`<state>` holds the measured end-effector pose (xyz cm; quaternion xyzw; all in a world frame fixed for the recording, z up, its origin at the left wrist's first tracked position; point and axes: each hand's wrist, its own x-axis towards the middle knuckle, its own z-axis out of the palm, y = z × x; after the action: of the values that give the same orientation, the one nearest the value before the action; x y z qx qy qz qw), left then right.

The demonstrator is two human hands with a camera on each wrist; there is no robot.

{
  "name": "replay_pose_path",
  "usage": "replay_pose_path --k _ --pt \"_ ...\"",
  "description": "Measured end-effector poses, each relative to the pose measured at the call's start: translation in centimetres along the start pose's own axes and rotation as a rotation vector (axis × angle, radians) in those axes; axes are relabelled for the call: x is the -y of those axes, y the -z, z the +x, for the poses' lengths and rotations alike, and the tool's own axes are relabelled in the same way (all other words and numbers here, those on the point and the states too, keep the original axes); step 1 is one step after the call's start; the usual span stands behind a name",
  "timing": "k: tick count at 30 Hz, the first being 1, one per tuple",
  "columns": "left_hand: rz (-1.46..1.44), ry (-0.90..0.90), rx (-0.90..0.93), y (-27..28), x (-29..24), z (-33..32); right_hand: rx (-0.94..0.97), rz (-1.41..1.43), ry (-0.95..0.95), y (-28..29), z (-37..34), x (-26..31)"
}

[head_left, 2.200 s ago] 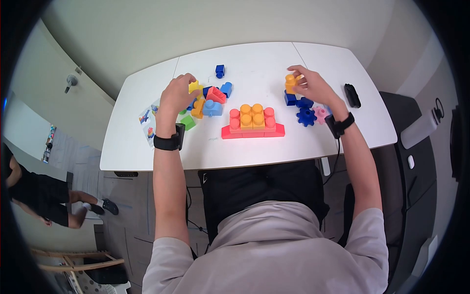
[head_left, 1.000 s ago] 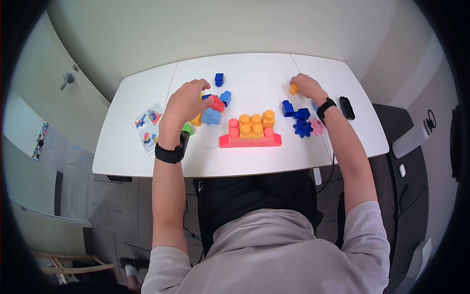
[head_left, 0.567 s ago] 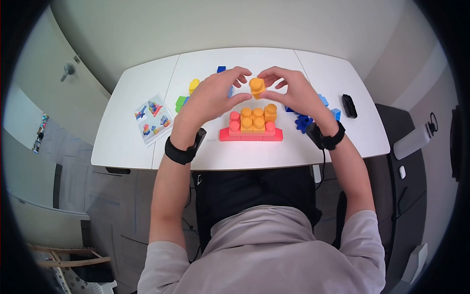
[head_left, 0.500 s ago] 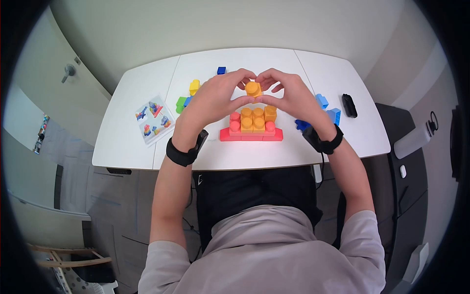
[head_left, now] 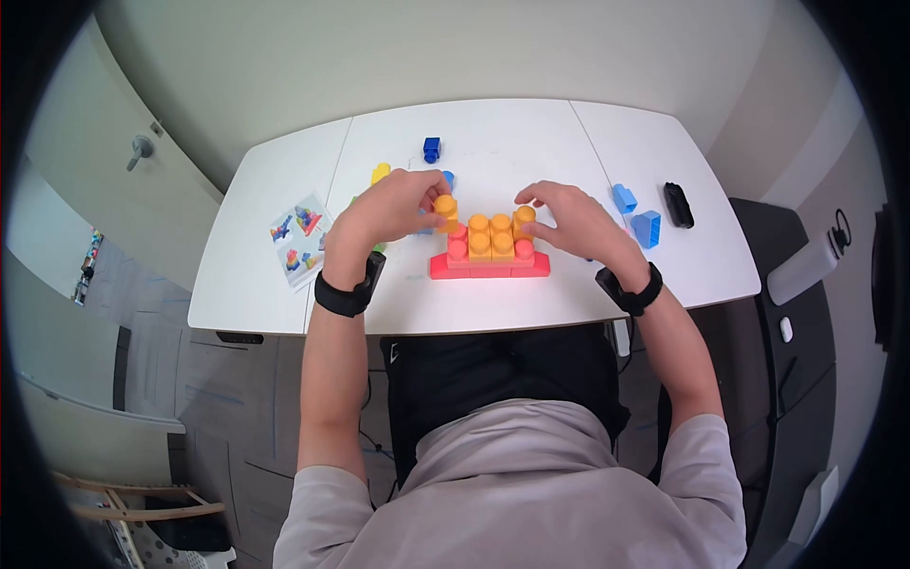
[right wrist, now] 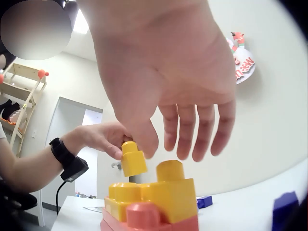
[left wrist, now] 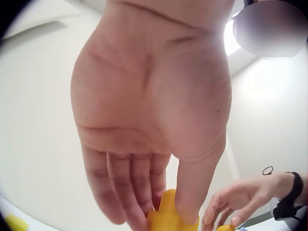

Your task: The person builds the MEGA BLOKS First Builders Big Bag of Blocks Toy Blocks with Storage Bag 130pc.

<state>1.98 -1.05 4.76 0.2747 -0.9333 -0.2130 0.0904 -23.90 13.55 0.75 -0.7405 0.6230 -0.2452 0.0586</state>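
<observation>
My left hand [head_left: 393,207] pinches an orange one-stud building block [head_left: 445,216] between thumb and fingers, close over the left end of a block build. That build has a red base [head_left: 490,271], red studs at its sides and orange blocks [head_left: 490,243] in the middle. Another orange block [head_left: 524,222] sits raised on its right end. My right hand [head_left: 573,220] hovers around this block with fingers spread, and in the right wrist view its fingers [right wrist: 206,127] hang above and behind the block, holding nothing. In the left wrist view the pinched block [left wrist: 168,219] shows under the thumb.
Light blue blocks [head_left: 646,229] and a black case [head_left: 677,206] lie on the right of the white table [head_left: 379,308]. A dark blue block [head_left: 432,149] is at the back, a yellow one [head_left: 380,174] behind my left hand. A picture sheet [head_left: 301,242] lies far left.
My right hand set an orange block on the build's right end, then fetched another. Both hands met over the middle; the left took that block and carried it left while the right let go.
</observation>
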Motion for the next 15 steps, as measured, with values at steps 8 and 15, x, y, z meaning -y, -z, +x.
replay_pose_path --k 8,15 --pt "-0.015 -0.016 0.058 -1.6 0.1 0.9 0.046 0.110 -0.030 -0.5 0.2 0.0" --pt "0.065 0.022 0.101 -1.9 -0.3 1.1 0.061 0.126 -0.051 -0.6 0.3 0.0"
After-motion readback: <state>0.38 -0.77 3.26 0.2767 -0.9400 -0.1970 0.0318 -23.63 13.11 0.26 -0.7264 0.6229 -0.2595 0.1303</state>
